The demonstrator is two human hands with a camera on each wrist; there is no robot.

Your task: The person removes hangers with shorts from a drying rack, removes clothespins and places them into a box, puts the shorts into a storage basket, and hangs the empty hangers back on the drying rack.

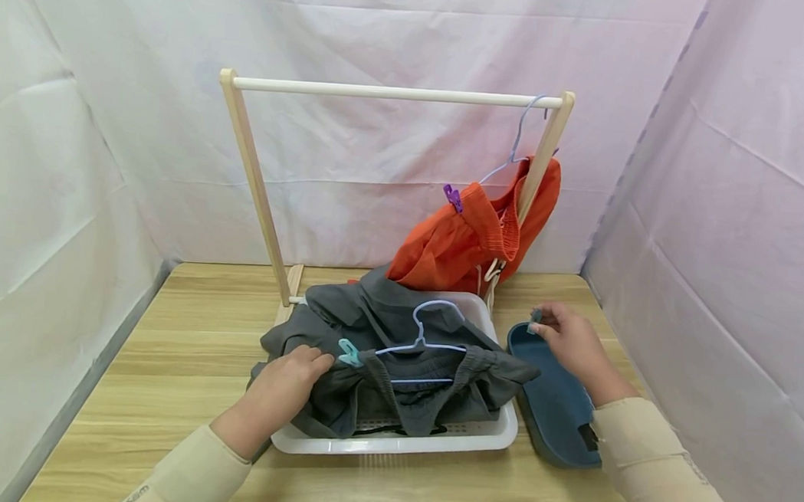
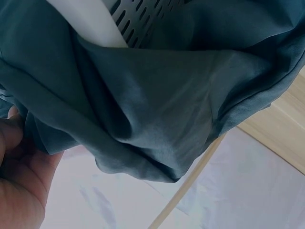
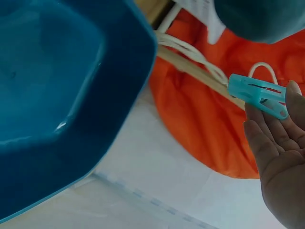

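Observation:
Dark grey pants (image 1: 406, 405) with a gathered waistband lie in a white basket (image 1: 390, 448). A light-blue hanger (image 1: 421, 346) lies across the waistband, and a turquoise clothespin (image 1: 350, 353) is clipped at its left end. My left hand (image 1: 288, 386) pinches the grey fabric just left of that clothespin; the left wrist view also has this hand (image 2: 24, 167) on the cloth's edge. Over the far end of a dark blue tray (image 1: 555, 391), my right hand (image 1: 576, 344) holds another turquoise clothespin (image 3: 257, 94) between thumb and fingers.
A wooden rack (image 1: 398, 93) stands behind the basket. Orange pants (image 1: 444, 238) hang at its right end from a blue hanger (image 1: 520, 131), with a purple clothespin (image 1: 453, 198) on the waistband. White cloth walls (image 1: 735, 225) surround the table (image 1: 158, 390).

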